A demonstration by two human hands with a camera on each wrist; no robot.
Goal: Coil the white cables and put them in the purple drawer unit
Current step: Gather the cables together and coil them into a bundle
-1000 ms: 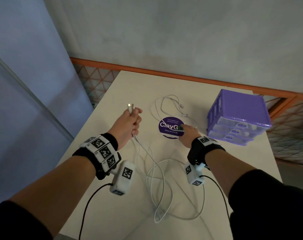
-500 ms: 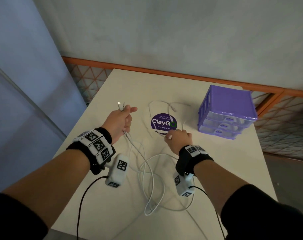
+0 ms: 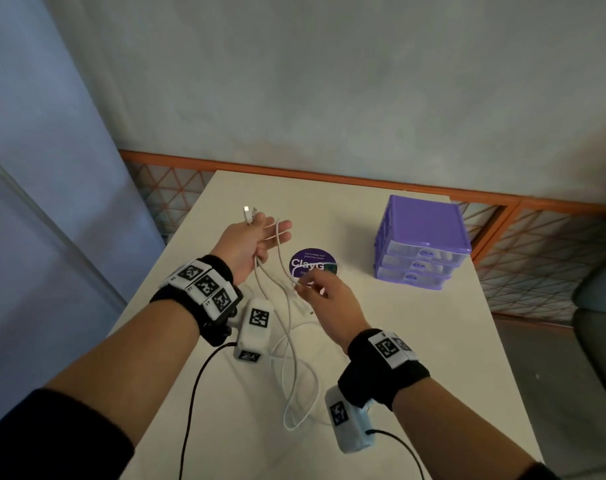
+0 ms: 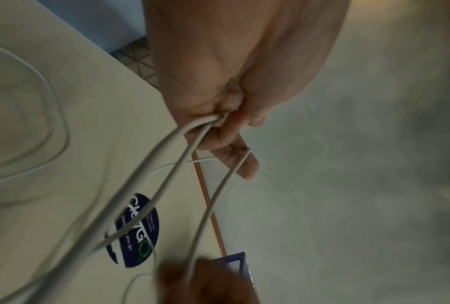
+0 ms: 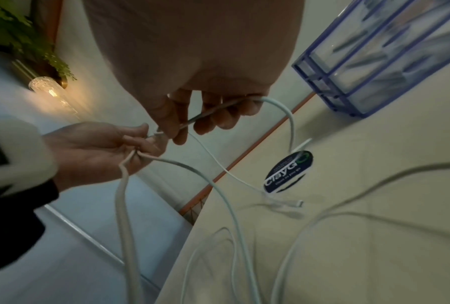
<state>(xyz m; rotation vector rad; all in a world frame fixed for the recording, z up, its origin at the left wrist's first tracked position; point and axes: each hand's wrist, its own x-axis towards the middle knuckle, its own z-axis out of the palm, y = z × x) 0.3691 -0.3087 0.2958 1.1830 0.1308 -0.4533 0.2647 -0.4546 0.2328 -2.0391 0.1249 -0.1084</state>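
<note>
A long white cable (image 3: 292,344) hangs from my raised left hand (image 3: 260,237) and trails in loops on the cream table (image 3: 415,341). The thumb pins two strands against the palm while the fingers stretch out; a USB plug (image 3: 246,213) sticks up past them. My right hand (image 3: 317,289) pinches a further strand of that cable (image 5: 291,123) just right of the left hand (image 5: 101,144). In the left wrist view the strands (image 4: 151,174) run out of the fist's fold. The purple drawer unit (image 3: 421,233) stands at the right, all drawers closed.
A round dark sticker (image 3: 313,266) sits on the table between hands and drawers. A thinner white cable end (image 5: 283,202) lies beside the sticker (image 5: 288,172). An orange rail (image 3: 329,176) and mesh fence run behind the table; a wall is beyond.
My right hand left the sticker and lifted a strand toward the left hand. The left hand rose and its fingers spread out. Less cable lies on the table.
</note>
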